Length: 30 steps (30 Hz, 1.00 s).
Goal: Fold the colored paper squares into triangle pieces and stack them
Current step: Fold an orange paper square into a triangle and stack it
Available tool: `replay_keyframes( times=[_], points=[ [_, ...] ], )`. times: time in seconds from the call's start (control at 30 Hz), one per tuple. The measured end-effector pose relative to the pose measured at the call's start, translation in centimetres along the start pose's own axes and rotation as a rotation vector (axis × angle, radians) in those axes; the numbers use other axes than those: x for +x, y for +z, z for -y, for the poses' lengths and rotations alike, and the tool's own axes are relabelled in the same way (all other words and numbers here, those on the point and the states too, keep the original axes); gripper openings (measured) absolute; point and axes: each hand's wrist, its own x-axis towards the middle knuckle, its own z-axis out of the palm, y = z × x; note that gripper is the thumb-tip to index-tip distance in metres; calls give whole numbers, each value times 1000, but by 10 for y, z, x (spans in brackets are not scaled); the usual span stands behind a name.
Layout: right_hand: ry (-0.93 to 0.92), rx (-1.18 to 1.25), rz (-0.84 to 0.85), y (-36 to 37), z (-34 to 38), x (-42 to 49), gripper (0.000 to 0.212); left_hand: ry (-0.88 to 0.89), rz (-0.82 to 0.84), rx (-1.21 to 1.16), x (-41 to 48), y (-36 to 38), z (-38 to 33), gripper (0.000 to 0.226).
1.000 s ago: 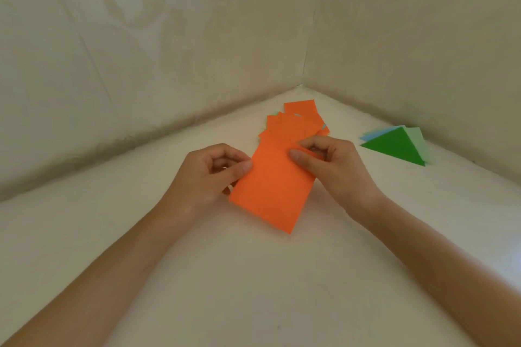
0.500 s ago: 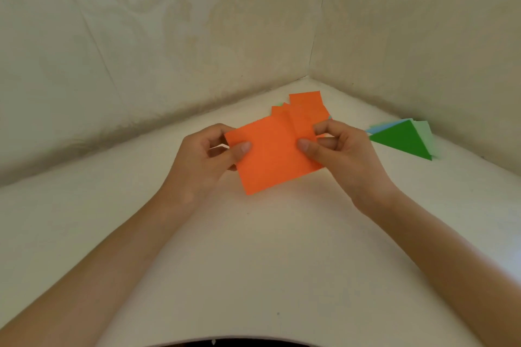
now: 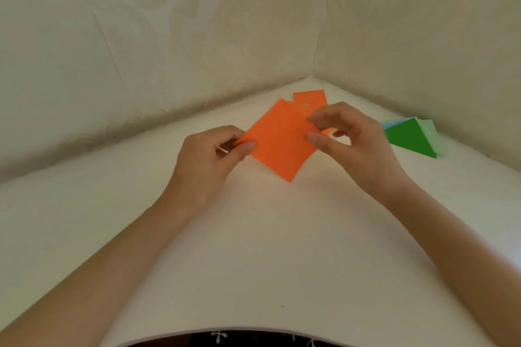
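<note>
Orange square [image 3: 277, 141] held left of triangle stack [image 3: 408, 139]; left corner pinched by left hand [image 3: 208, 160], right edge by right hand [image 3: 355, 144], likely for diagonal fold; spare orange squares [image 3: 310, 98] also left of stack.

An unfolded orange square [image 3: 279, 144] sits diamond-wise, pinched at its left and right corners. More orange squares [image 3: 310, 98] overlap just behind it. To the right, a green triangle [image 3: 408, 138] lies atop a pale green triangle [image 3: 430, 132] and a blue triangle [image 3: 394, 122].
</note>
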Motion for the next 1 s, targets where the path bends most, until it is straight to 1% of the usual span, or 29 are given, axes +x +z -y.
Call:
replay_keyframes(
  times=[0.07,0.13,0.17,0.2,0.27,0.3,0.37,0.43,0.53,0.6,0.7,0.73,0.8,0.87,0.9,0.97,1.0],
  points=[
    [-124,-89,-30,-4,3,-2,36,121,-44,39,-2,0,0,15],
    [-168,-126,-10,-4,3,-6,44,202,-88,42,-3,3,0,13],
    [-200,-146,4,-2,2,-7,45,218,-105,26,-3,3,-1,13],
    [-264,-188,0,0,1,-7,40,232,-118,11,-2,3,-2,12],
    [-481,-343,-52,1,-3,-4,19,308,-144,72,-2,2,-2,9],
    [-563,-425,-79,1,-7,-2,15,353,-147,150,-2,1,0,12],
    [-615,-553,-97,1,-15,3,17,391,-119,334,-1,-1,6,19],
    [-613,-650,-54,4,-22,3,19,357,-45,484,0,-2,15,19],
    [-517,-774,101,15,-29,-1,26,298,128,590,2,-3,27,23],
    [-417,-801,190,16,-29,-2,31,284,218,623,1,-3,31,28],
    [-301,-803,329,11,-28,-6,34,290,296,660,-4,-4,30,39],
    [-279,-806,361,10,-25,-7,35,289,307,654,-5,-5,29,43],
    [-285,-806,412,11,-22,-7,35,260,322,610,-5,-5,28,43],
    [-336,-802,439,13,-21,-8,40,222,314,546,-4,-5,27,38],
    [-356,-792,427,14,-22,-8,41,197,309,508,-3,-4,28,37],
    [-348,-721,359,15,-25,-9,39,139,298,425,-2,-5,31,41],
    [-330,-666,325,15,-26,-9,35,115,289,391,-2,-5,32,43]
  ],
)
